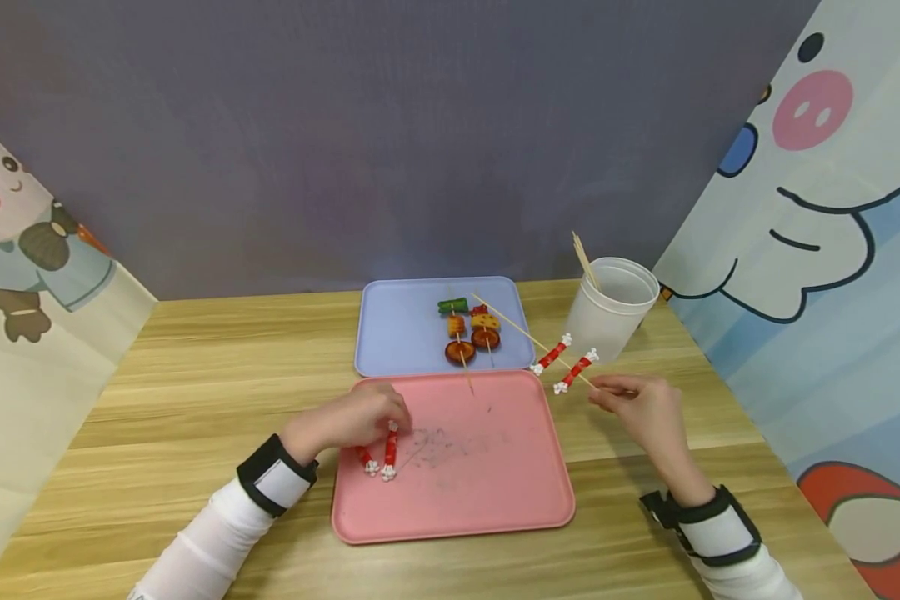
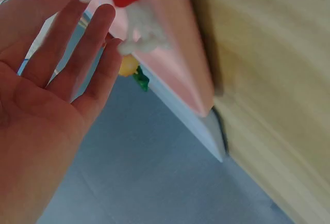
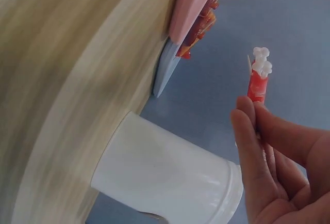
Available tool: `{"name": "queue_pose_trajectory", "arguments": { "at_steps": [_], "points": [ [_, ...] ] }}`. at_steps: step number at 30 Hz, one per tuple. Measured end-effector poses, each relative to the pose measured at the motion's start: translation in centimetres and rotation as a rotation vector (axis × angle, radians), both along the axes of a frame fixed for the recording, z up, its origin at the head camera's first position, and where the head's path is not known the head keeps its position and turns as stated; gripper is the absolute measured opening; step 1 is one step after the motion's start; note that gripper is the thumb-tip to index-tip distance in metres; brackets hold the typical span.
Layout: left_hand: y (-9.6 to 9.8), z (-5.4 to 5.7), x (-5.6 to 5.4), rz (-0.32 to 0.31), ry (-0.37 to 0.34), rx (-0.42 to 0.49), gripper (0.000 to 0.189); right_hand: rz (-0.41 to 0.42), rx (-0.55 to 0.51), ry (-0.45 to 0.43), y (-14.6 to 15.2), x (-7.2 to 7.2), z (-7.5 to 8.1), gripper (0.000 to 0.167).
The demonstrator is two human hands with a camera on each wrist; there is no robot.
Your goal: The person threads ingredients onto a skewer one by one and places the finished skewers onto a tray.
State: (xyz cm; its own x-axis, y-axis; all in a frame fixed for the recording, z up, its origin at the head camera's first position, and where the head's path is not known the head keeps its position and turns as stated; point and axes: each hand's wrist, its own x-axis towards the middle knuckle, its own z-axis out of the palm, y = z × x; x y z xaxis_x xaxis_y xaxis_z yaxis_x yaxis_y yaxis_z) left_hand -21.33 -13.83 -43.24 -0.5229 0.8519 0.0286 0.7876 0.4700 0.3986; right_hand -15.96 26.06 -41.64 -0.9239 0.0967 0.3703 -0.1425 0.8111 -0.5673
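Observation:
My right hand (image 1: pixel 641 408) pinches the lower end of a wooden skewer (image 1: pixel 521 331) between thumb and fingers. Threaded crosswise on it are two red toy pieces (image 1: pixel 576 371) with white knobby ends. The skewer points up and left, its tip overlapping the blue tray in the head view. Over the left part of the pink tray (image 1: pixel 480 500), my left hand (image 1: pixel 360 414) has its fingertips right at two more red toy pieces (image 1: pixel 390 450) with white ends. In the left wrist view its fingers (image 2: pixel 98 53) are loosely extended; the thumb is hidden.
Behind the pink tray lies a blue tray (image 1: pixel 397 333) bearing two assembled toy skewers (image 1: pixel 461 352) with green, orange and brown pieces. A white cup (image 1: pixel 611 312) holding several bare sticks (image 1: pixel 583 257) stands at the back right, close to the right hand. A grey panel (image 1: pixel 420 150) rises behind.

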Motion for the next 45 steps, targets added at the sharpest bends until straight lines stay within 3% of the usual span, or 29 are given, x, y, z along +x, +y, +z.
{"name": "queue_pose_trajectory", "arguments": {
  "at_steps": [11, 19, 26, 33, 37, 45],
  "points": [
    [0.0, -0.5, 0.2, 0.057, -0.027, 0.001, 0.030, -0.012, 0.023, -0.037, 0.4, -0.2, -0.3, 0.015],
    [-0.1, -0.6, 0.1, 0.054, -0.010, 0.010, 0.025, -0.024, 0.014, -0.080, 0.3, -0.2, -0.1, 0.014],
    [-0.1, -0.7, 0.0, 0.067, -0.012, 0.009, 0.025, -0.020, 0.033, -0.041, 0.3, -0.3, -0.2, 0.016],
    [-0.3, -1.0, -0.3, 0.073, -0.017, 0.066, 0.023, -0.027, 0.057, -0.022, 0.2, -0.5, -0.2, 0.016],
    [-0.4, -0.9, -0.5, 0.169, -0.037, 0.142, 0.016, -0.021, 0.054, -0.017, -0.2, -0.6, 0.0, 0.017],
    [0.0, 0.6, -1.1, 0.533, -0.157, 0.373, 0.012, 0.008, 0.032, 0.010, -1.5, -0.7, 0.9, 0.017]
  ]
}}
